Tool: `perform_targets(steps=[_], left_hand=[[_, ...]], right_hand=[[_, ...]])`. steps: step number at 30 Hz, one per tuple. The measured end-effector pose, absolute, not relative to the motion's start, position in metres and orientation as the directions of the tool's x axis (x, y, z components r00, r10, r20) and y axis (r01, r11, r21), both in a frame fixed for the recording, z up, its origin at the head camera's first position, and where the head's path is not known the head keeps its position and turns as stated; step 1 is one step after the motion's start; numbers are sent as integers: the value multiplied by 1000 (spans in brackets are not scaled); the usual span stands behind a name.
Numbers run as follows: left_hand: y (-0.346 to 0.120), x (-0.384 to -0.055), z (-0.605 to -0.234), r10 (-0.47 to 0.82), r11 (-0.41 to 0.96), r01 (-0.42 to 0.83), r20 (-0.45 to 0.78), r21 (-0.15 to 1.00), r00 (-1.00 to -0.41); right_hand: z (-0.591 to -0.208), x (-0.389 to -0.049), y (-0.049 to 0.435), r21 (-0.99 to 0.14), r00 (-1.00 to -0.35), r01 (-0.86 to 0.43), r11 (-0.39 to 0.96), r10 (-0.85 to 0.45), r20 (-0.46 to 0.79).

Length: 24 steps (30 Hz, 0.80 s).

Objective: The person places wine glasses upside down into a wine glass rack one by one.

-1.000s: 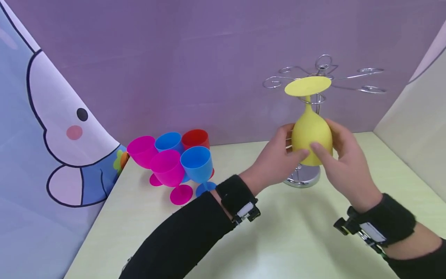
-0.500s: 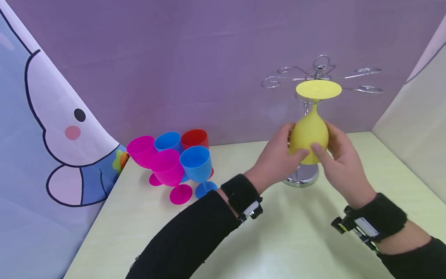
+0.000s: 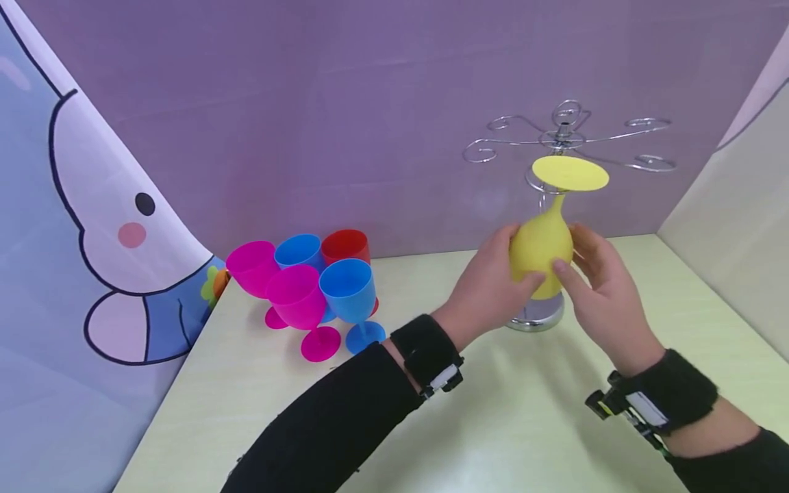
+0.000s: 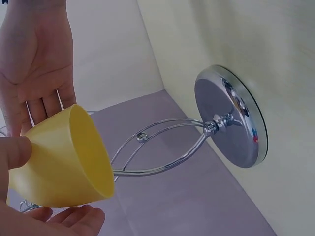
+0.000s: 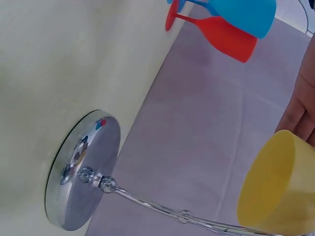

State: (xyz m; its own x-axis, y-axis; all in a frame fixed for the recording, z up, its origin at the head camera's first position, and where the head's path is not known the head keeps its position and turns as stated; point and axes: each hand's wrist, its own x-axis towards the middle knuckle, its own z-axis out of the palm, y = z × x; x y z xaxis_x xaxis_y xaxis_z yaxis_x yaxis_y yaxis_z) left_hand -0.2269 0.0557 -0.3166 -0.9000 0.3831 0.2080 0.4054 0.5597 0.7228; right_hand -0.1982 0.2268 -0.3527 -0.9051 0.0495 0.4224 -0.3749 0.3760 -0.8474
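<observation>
Upside down, a yellow goblet [image 3: 541,253] leans with its round foot up and to the right, beside a front wire loop of the chrome glass rack [image 3: 535,316]. Whether its stem is inside the loop, I cannot tell. My left hand [image 3: 483,287] grips the bowl from the left. From the right, my right hand [image 3: 607,301] holds the bowl between thumb and fingers. In the left wrist view the goblet's open mouth [image 4: 93,152] faces the rack's round base [image 4: 226,118]. The right wrist view shows the goblet [image 5: 280,187] beside the rack's stem.
Left on the table [image 3: 481,438] stand upright goblets: two pink, with one pink goblet [image 3: 296,298] in front, two blue, with one blue goblet [image 3: 348,291] in front, and a red goblet [image 3: 345,246]. Curled wire arms [image 3: 647,163] spread from the rack's top. A purple backdrop [image 3: 370,123] rises behind.
The goblet's foot has shifted right and a little down in the head view, while its bowl has tilted left. Both hands have stayed on the bowl. The other goblets have not moved.
</observation>
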Motion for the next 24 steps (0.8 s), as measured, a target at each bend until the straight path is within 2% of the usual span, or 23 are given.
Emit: perform_targets(steps=[4, 10, 16, 20, 24], left_hand=[[50, -221, -311, 369, 569, 416, 231, 710, -900], [34, -203, -292, 332, 501, 368, 218, 784, -918], [11, -180, -274, 371, 333, 426, 298, 841, -879], [-4, -162, -266, 394, 268, 473, 353, 839, -849], [-22, -145, -263, 383, 252, 497, 387, 830, -839]], right_hand=[[-349, -190, 223, -839, -876, -411, 356, 102, 472], [-339, -173, 214, -822, -823, -479, 306, 168, 542], [-332, -157, 204, -773, -770, -578, 260, 140, 623], [-330, -149, 199, -734, -726, -665, 138, 115, 678], [-330, -144, 196, -657, -653, -753, 40, 75, 753]])
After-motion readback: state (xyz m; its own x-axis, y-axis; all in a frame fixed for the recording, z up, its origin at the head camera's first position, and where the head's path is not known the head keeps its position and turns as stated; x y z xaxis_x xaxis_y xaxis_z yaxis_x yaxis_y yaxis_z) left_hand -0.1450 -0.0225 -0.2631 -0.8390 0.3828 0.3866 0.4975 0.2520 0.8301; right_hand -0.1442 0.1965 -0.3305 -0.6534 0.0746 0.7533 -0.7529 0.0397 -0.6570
